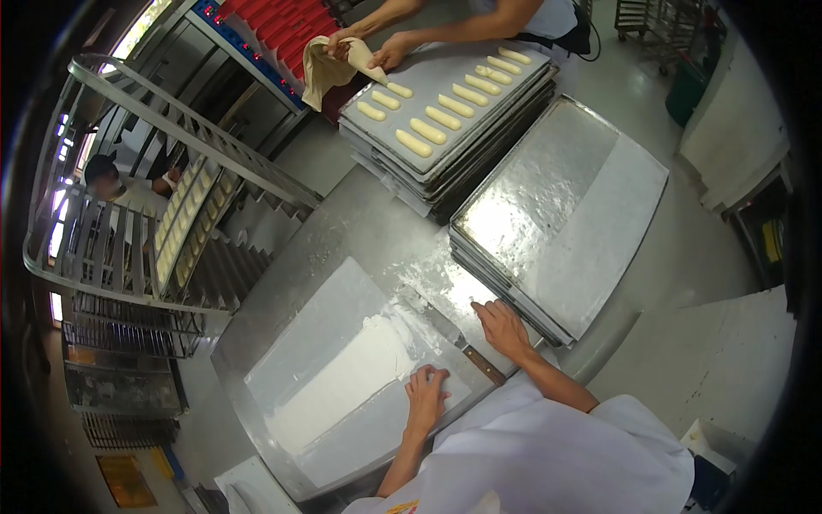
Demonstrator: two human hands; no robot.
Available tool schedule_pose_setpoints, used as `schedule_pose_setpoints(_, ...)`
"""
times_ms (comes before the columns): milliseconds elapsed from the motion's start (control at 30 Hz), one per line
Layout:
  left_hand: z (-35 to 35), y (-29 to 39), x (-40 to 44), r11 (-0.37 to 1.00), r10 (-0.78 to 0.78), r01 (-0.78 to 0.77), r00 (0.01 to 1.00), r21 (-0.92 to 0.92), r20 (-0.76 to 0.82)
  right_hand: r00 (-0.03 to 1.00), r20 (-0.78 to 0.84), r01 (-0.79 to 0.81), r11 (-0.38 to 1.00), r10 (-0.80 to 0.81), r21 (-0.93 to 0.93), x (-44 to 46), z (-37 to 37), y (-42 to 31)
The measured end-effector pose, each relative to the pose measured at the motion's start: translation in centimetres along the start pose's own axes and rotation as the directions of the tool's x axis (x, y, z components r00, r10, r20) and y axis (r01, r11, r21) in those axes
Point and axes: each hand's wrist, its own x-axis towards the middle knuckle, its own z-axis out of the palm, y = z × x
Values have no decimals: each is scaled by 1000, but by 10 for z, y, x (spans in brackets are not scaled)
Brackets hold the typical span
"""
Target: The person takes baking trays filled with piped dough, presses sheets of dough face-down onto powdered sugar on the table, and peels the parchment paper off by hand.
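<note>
A sheet of baking paper lies on the steel table with a long strip of white, spread material on it; I cannot tell whether this is cream or powder. My left hand rests on the paper by the strip's near end, its fingers bent and a little apart. My right hand is at the table surface beside the tray stack, fingers partly stretched out, with nothing visible in it. Between both hands lies a palette knife with a wooden handle, its metal blade pointing away from me.
Stacked baking trays stand at my right, paper partly covering the top one. Beyond, a co-worker's hands squeeze a piping bag over a tray of pale piped strips. A tray rack stands left, another person behind it.
</note>
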Motion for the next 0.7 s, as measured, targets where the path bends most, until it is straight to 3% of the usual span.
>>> schedule_pose_setpoints(700, 0, -1, -1, 1000, 24, -24, 1000, 1, -9, 1000, -11, -1, 1000, 1, -11, -1, 2, 0)
